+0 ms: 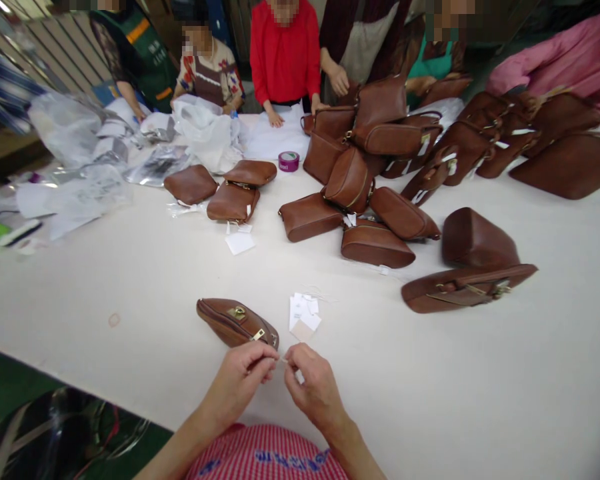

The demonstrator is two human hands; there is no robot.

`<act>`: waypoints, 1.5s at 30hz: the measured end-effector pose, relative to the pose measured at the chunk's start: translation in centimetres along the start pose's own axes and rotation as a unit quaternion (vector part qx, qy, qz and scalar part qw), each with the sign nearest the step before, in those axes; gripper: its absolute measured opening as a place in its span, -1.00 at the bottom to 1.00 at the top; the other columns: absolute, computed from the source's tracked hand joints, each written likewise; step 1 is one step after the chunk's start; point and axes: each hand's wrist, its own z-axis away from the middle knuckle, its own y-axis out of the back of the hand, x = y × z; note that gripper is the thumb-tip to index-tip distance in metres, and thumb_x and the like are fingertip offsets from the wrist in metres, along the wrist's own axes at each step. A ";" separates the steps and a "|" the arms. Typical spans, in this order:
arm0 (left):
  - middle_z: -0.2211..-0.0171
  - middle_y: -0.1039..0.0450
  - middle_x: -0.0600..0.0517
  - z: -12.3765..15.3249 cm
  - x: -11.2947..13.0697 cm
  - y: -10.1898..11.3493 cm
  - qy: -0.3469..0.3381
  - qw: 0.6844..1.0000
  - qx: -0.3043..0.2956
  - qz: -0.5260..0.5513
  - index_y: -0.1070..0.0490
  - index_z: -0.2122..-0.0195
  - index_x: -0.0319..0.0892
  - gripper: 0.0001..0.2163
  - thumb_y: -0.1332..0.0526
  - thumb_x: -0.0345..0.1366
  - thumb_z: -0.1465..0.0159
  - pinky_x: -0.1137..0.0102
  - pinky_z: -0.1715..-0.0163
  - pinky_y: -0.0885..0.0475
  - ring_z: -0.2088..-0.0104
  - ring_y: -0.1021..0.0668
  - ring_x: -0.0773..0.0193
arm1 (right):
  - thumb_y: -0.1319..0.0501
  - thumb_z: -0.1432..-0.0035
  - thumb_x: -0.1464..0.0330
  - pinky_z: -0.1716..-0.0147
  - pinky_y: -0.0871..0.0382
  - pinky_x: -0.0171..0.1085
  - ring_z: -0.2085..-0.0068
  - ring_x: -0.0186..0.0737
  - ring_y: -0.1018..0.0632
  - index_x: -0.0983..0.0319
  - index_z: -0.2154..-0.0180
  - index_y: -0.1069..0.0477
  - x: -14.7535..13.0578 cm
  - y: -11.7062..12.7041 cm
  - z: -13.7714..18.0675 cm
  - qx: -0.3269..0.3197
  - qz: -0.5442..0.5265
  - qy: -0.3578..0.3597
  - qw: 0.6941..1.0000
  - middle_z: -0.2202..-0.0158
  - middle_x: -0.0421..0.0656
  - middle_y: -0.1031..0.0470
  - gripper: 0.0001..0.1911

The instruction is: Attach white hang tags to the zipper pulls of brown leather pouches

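Note:
Close in front of me lies a small brown leather bag (230, 320), its gold-coloured clasp and zip pull turned upward. At its right end, my left hand (247, 373) is closed in a pinch. Facing it, my right hand (313, 380) pinches too, fingertips a short gap from the left ones. A thin white string (283, 360) seems to run between both sets of fingertips. Something small and white shows beneath the right fingers, mostly hidden. Just beyond the right hand rests a little pile of white paper tags (304, 313) with strings.
Brown bags (350, 180) are heaped across the table's (145, 287) middle and right. Two larger bags (470, 287) lie nearer on the right. Purple tape (289, 161) sits farther back, left of the heap. Plastic wrapping (205, 130) covers the far left. Several people stand along the far side.

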 end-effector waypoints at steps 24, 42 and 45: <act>0.55 -0.32 0.16 -0.8 0.6 -1.9 0.031 0.999 -0.023 0.007 -0.32 0.30 -0.16 -0.90 -0.10 -0.41 -0.15 0.49 0.53 -0.20 0.54 -0.36 0.37 | -0.56 0.37 0.36 0.57 -0.26 -0.48 0.53 -0.44 -0.47 0.25 0.46 -0.46 -2.3 -0.8 -0.5 0.088 -0.629 -0.443 0.632 0.57 -0.29 -0.51 -0.62; 0.55 -0.28 0.16 -0.7 0.5 -1.8 0.062 0.994 -0.024 0.085 -0.26 0.39 -0.16 -0.91 -0.16 -0.29 -0.16 0.47 0.51 -0.22 0.52 -0.35 0.37 | -0.54 0.32 0.36 0.56 -0.29 -0.48 0.54 -0.47 -0.43 0.25 0.48 -0.46 -2.0 -1.3 -0.2 0.081 -0.634 -0.421 0.644 0.57 -0.29 -0.49 -0.66; 0.54 -0.28 0.16 -0.7 0.3 -1.7 0.065 0.994 -0.025 0.084 -0.25 0.40 -0.16 -0.88 -0.18 -0.26 -0.17 0.47 0.50 -0.23 0.50 -0.36 0.37 | -0.54 0.32 0.37 0.56 -0.29 -0.47 0.55 -0.46 -0.42 0.25 0.47 -0.47 -2.0 -1.2 -0.2 0.078 -0.630 -0.417 0.650 0.56 -0.28 -0.50 -0.67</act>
